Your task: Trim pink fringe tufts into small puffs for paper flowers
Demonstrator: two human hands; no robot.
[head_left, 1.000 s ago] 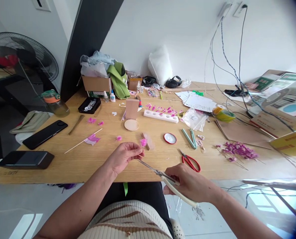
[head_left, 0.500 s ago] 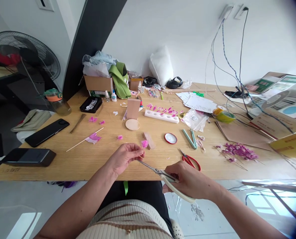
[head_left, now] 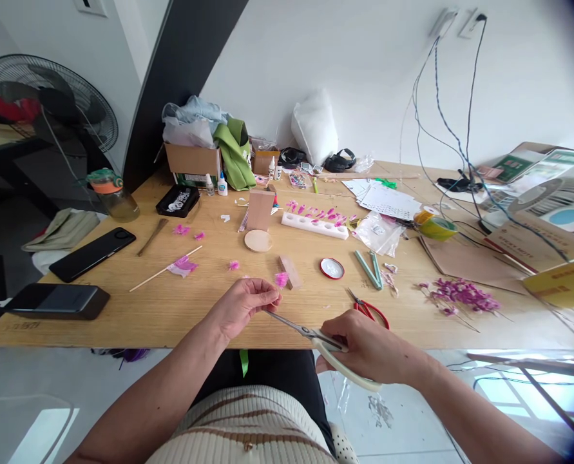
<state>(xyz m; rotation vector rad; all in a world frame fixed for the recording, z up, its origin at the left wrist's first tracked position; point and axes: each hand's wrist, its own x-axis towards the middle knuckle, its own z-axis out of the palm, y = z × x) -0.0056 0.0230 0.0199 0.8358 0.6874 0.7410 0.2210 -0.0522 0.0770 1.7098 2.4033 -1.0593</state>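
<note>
My left hand is closed in a pinch on a small fluffy pink flower, whose head sticks up beyond the fingertips. Whatever stem it has is mostly hidden by the fingers. In my right hand is a pair of scissors with cream handles. Their blades point left and look nearly closed, the tips just below my left fingertips; whether they touch anything there I cannot tell. Just behind the flower lies a pale pinkish block. Red-handled pliers rest on the table beyond my right hand.
A white holder with pink pieces stands mid-table, near a round wooden disc. Left lie a stick with pink film, a phone and a dark box-like device. Purple-pink flower stems lie right, beyond a red-rimmed lid.
</note>
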